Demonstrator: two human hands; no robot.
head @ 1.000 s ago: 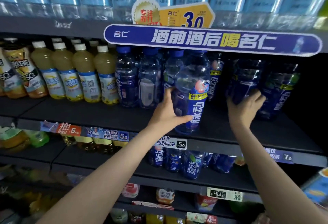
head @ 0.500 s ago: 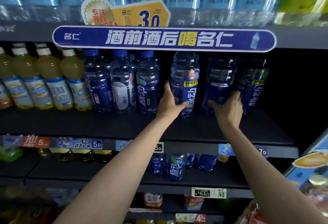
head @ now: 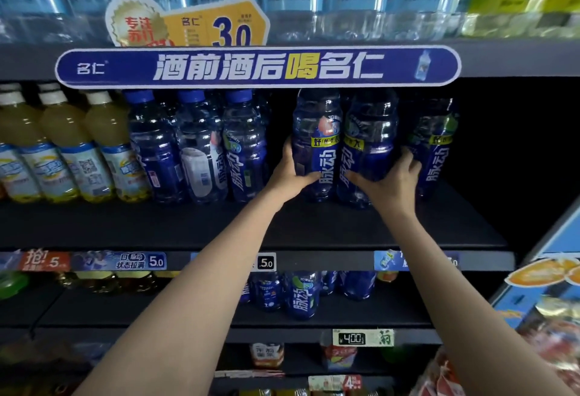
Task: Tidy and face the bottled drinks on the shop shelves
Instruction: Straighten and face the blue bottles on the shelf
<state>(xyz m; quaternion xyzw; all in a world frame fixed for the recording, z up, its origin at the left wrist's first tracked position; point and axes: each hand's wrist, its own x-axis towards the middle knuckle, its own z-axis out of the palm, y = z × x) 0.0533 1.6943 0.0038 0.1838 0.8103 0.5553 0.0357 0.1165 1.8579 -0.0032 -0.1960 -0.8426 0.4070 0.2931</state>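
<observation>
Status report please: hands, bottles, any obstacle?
Left hand grips one blue bottle. Right hand grips the neighbouring bottle. Both upright. Nothing in the way.

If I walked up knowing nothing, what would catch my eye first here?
Probably the long blue banner with white and yellow lettering clipped along the shelf edge near the top. Just under it, the left hand grips one tall dark blue plastic bottle while the right hand grips its neighbour, a second dark blue bottle. At the left stands a row of yellow drinks with white caps.

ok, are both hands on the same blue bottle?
No: left hand grips one blue plastic bottle, right hand its neighbour.
</observation>
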